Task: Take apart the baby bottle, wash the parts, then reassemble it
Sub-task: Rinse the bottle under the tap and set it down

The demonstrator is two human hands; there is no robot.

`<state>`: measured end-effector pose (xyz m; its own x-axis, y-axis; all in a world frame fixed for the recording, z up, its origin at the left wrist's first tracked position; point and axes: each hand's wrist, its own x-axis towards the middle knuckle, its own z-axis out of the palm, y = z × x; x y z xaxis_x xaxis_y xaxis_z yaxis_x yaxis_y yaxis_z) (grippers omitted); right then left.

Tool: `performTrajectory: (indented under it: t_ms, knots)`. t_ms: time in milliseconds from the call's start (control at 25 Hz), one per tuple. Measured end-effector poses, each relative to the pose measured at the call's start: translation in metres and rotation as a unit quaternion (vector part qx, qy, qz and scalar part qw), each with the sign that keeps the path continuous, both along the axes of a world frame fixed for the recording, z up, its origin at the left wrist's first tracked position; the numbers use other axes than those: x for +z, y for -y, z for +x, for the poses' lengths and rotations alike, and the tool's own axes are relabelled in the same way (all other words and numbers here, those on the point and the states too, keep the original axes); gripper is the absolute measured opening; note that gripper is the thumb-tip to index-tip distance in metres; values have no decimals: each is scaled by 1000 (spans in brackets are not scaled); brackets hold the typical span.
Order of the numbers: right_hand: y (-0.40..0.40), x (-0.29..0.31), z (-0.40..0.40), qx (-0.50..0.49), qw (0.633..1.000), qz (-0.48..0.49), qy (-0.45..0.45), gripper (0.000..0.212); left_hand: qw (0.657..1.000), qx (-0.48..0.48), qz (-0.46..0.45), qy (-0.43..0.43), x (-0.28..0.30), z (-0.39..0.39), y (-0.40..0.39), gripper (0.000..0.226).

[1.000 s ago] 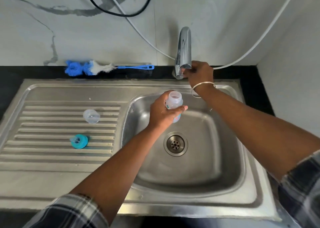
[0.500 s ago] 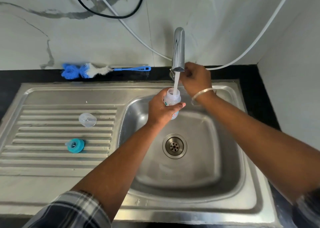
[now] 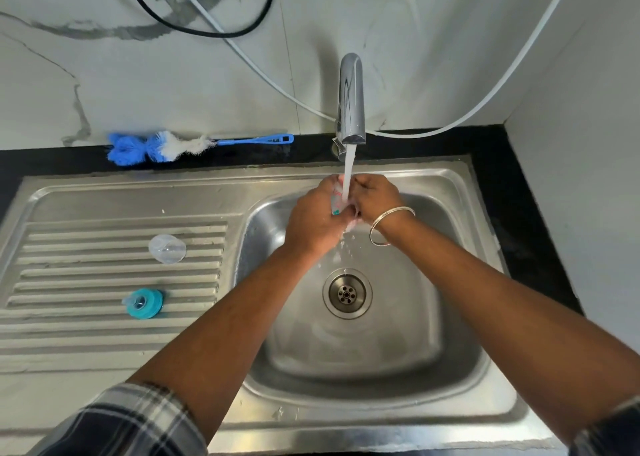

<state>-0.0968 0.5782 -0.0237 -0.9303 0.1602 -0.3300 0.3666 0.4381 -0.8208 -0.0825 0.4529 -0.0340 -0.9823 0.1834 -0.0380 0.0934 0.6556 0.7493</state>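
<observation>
Water runs from the chrome tap [image 3: 351, 102] onto the clear baby bottle body [image 3: 336, 199], which is mostly hidden between my hands over the sink basin [image 3: 408, 317]. My left hand [image 3: 315, 218] grips the bottle from the left. From the right, my right hand [image 3: 375, 196] curls its fingers against the bottle. On the ribbed drainboard [image 3: 86, 338] lie the clear cap [image 3: 167, 248] and the teal collar with the nipple [image 3: 144, 302].
A blue and white bottle brush [image 3: 166, 147] lies on the black counter by the wall. A white hose [image 3: 485, 109] and a black cable [image 3: 194, 30] hang on the wall. The drain [image 3: 347, 293] sits in the middle of the basin.
My right hand left the tap handle and came down onto the bottle. The water, off a second ago, keeps running over the bottle and both hands.
</observation>
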Motion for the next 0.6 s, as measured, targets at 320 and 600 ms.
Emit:
performTrajectory:
  t_ms: [320,600]
  knots:
    - [18,-11,3,-166,947,-219,164,29,992,10,-59,-113,-2,7,14,24]
    - [7,-16,23,-101,981,-164,7,41,850,264,239,387,12,-19,3,28]
